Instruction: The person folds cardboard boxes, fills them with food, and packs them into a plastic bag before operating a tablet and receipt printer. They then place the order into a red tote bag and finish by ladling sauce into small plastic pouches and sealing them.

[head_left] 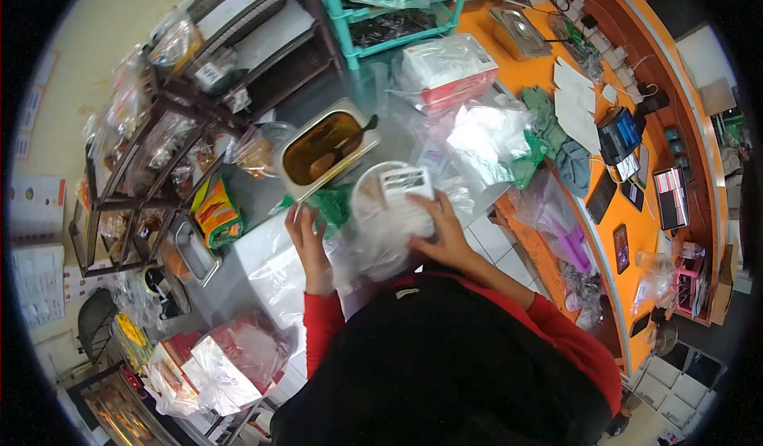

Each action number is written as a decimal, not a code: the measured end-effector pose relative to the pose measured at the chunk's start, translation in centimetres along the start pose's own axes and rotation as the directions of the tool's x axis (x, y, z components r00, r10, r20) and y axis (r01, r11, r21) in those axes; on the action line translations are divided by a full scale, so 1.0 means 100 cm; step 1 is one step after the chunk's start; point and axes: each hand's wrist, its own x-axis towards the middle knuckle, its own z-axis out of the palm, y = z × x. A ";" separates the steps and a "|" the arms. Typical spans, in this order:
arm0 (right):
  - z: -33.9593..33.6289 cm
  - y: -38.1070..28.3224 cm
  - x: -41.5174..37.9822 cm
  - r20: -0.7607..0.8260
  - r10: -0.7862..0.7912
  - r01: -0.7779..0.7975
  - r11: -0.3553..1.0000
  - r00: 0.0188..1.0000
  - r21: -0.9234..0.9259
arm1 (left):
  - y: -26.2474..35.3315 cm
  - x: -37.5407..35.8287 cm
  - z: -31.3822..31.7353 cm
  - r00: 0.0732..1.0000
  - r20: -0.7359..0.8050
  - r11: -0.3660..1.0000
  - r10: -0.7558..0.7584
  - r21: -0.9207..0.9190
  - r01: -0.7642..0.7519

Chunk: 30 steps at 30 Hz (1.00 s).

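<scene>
In the head view, my right hand (447, 238) has its fingers wrapped round the side of a white packet with a black-and-white label (406, 182). Clear plastic hangs below the packet, and a round white tub (365, 195) shows just left of it, partly covered. My left hand (307, 238) is raised near a green bag (327, 206), fingers apart with nothing between them. Beyond both hands sits a steel pan (291, 181) of brown-yellow liquid, with a dark-handled ladle (340, 149) resting in it.
A dark rack (163, 88) of bagged goods rises on the left. White plastic sheets (274, 267) cover the grey table near my left forearm. To the right, white bags (489, 136) lie before an orange counter (628, 287) with phones and power strips.
</scene>
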 end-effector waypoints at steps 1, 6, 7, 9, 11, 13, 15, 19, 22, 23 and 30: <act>-0.005 0.000 -0.002 0.076 0.015 -0.017 1.000 0.997 0.026 | -0.012 -0.013 0.004 0.998 -0.064 1.000 0.029 0.005 -0.028; -0.038 0.040 0.008 0.384 -0.099 -0.026 0.951 0.918 0.308 | -0.117 -0.003 -0.050 0.988 0.155 0.997 0.025 -0.073 -0.014; -0.042 0.055 0.016 0.457 -0.063 -0.121 0.925 0.887 0.362 | -0.075 -0.018 -0.024 0.988 0.143 0.984 -0.062 -0.157 0.084; -0.039 0.080 0.045 0.084 -0.014 0.007 0.997 0.996 0.081 | -0.023 -0.034 0.004 0.991 0.106 0.990 -0.086 -0.098 0.097; -0.049 0.084 0.086 -0.124 -0.087 0.041 0.941 0.988 -0.336 | -0.011 -0.028 -0.010 0.995 0.089 0.978 0.035 0.204 -0.053; -0.052 0.090 0.119 -0.103 -0.268 0.147 0.766 0.958 -0.626 | -0.021 -0.014 -0.027 0.972 -0.140 0.973 0.189 0.157 -0.167; -0.042 0.119 0.136 0.091 -0.269 0.240 0.594 0.959 -0.768 | 0.000 -0.005 -0.059 0.935 -0.335 0.990 0.119 -0.037 -0.139; -0.047 0.120 0.136 -0.067 -0.361 0.282 0.820 0.930 -0.498 | 0.091 -0.038 -0.022 0.702 -0.494 0.824 0.513 0.056 -0.563; -0.079 0.045 0.125 -0.134 -0.260 0.267 0.963 0.956 0.035 | 0.125 -0.065 0.029 0.588 -0.314 0.666 0.746 0.366 -0.650; -0.088 0.023 0.121 -0.065 -0.196 0.205 0.952 0.979 0.227 | 0.131 -0.072 0.050 0.577 -0.215 0.597 0.788 0.496 -0.630; -0.092 -0.068 0.103 0.166 -0.499 0.328 0.750 0.851 0.574 | 0.112 -0.077 0.114 0.821 0.420 0.788 0.386 0.311 -0.531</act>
